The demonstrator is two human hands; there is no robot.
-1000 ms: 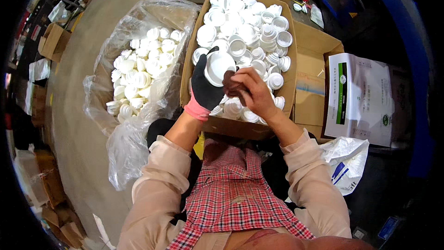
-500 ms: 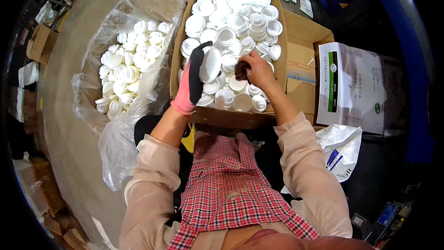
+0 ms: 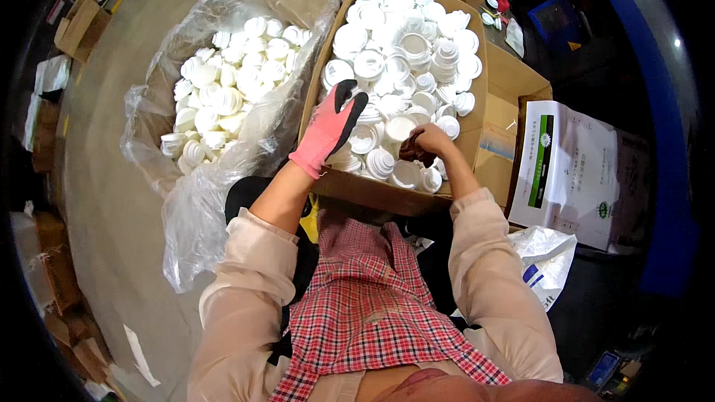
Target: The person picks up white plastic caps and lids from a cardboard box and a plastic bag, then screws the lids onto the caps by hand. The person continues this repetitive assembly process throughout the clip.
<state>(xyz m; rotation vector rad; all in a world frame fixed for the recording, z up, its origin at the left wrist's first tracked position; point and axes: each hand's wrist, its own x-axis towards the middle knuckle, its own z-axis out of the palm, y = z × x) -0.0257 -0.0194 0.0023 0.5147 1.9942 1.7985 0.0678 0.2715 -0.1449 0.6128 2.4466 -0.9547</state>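
Note:
My left hand (image 3: 333, 125) wears a pink glove with black fingers. Its thumb and fingers are spread over round white plastic caps (image 3: 370, 63), which fill a cardboard box (image 3: 372, 190) in front of me; I see nothing held in it. At the box's near right part, my bare right hand (image 3: 434, 141) is closed around a crumpled dark brown cloth (image 3: 414, 150), just above the caps. Some of its fingers are hidden by the back of the hand.
Left of the box stands a clear plastic bag (image 3: 190, 242) holding off-white caps (image 3: 227, 100). To the right are an opened cardboard box (image 3: 497, 115), a printed white sheet (image 3: 573, 171) and a crumpled white bag (image 3: 547, 246). A blue machine part (image 3: 655, 52) rises at far right.
The large white cap has left my left hand, whose fingers have opened over the box. My right hand with the cloth has lowered slightly. The whole view has shifted a little.

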